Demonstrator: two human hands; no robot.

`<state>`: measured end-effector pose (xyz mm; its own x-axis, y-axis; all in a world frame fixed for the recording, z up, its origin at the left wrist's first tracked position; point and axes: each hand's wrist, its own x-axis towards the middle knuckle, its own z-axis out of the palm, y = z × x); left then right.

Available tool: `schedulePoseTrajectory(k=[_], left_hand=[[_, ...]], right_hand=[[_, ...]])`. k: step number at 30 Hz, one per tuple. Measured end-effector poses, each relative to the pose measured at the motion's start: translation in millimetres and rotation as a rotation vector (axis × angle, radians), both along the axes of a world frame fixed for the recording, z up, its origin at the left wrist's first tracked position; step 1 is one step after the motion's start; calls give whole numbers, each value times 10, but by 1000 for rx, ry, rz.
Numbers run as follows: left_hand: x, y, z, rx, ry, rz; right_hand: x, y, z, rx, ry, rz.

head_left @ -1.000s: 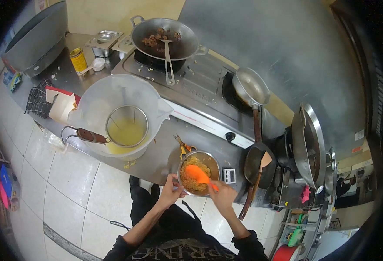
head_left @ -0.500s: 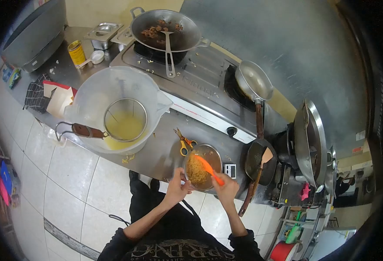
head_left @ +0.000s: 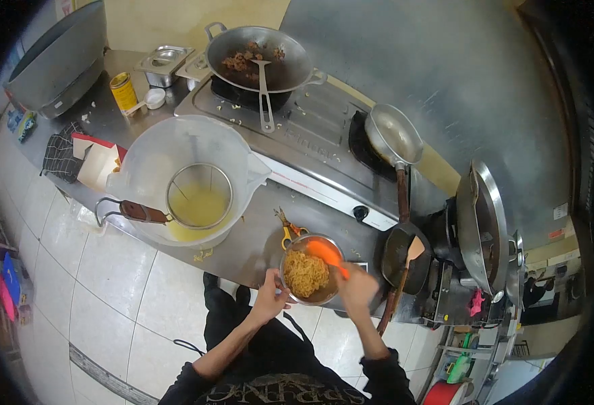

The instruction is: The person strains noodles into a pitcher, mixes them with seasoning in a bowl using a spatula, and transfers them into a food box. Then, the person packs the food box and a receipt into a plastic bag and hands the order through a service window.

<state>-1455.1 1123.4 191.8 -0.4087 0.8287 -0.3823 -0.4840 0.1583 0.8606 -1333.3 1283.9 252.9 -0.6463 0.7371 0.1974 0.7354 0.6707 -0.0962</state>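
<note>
A metal bowl (head_left: 322, 295) near the counter's front edge holds a mound of golden-brown noodles (head_left: 304, 273). My left hand (head_left: 270, 297) grips the bowl's left rim, thumb and fingers pressed together. The orange spoon (head_left: 325, 251) lies over the bowl's upper right part, its handle in my closed right hand (head_left: 357, 289), which is slightly blurred. Scissors (head_left: 287, 233) with orange and yellow handles lie just behind the bowl. Right of it, a small white timer (head_left: 359, 266) is mostly hidden by my right hand.
A large translucent tub (head_left: 142, 148) with a strainer (head_left: 199, 196) stands left. On the stove (head_left: 310, 135) are a wok (head_left: 290, 61) with a spatula and a saucepan (head_left: 393, 133). A dark pan (head_left: 405, 260) with a wooden-handled spatula is at the right.
The spoon has moved from the noodles toward the bowl's upper right rim. My right hand has shifted right, covering most of the timer. The noodles now form a mound at the bowl's left.
</note>
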Motion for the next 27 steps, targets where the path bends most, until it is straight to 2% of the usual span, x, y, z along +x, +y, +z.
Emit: schedulePoseTrajectory(k=[1, 2, 4, 5, 6, 8, 10, 12, 14, 16, 17, 19, 20, 22, 23, 24, 25, 26, 27], left_hand=[[-12, 7, 16, -13, 42, -33], [-51, 16, -4, -10, 48, -25], [-111, 7, -122, 16, 95, -39], [-137, 27, -196, 8, 41, -21], [-176, 35, -186, 8, 40, -29], [-249, 48, -160, -18, 29, 18], [-240, 65, -140, 7, 69, 7], [-163, 38, -32, 14, 134, -3], [-37, 54, 74, 18, 196, -9], [43, 80, 129, 32, 279, -23], [102, 93, 137, 26, 326, 10], [183, 128, 164, 43, 367, 50], [208, 184, 193, 50, 356, 69], [247, 196, 228, 51, 426, 14], [234, 211, 164, 51, 483, 12], [220, 200, 152, 52, 493, 6], [207, 188, 146, 31, 406, -11], [184, 179, 137, 9, 319, -28], [141, 175, 120, 12, 331, -33]], right_hand=[[-113, 41, -80, -15, 78, 128], [-162, 111, -72, -12, 84, 136], [-199, 162, 68, -113, 24, 601], [-149, 131, 145, -50, -55, 715], [-54, 121, 228, -50, -56, 708], [197, 141, 405, 135, -134, 889], [281, 210, 573, 153, -174, 868], [257, 265, 684, 217, -150, 614], [234, 348, 450, 215, -87, 511], [263, 415, 56, 87, -33, 271], [361, 321, -37, -10, -126, 178], [673, 185, -349, -436, 19, -15], [757, 164, -513, -426, 4, -1], [824, -69, -808, -749, 423, -154], [781, -125, -878, -753, 431, -159], [641, -142, -842, -747, 576, -186], [516, -128, -751, -736, 721, -211], [443, -111, -611, -734, 733, -212], [363, -118, -387, -413, 579, -43]])
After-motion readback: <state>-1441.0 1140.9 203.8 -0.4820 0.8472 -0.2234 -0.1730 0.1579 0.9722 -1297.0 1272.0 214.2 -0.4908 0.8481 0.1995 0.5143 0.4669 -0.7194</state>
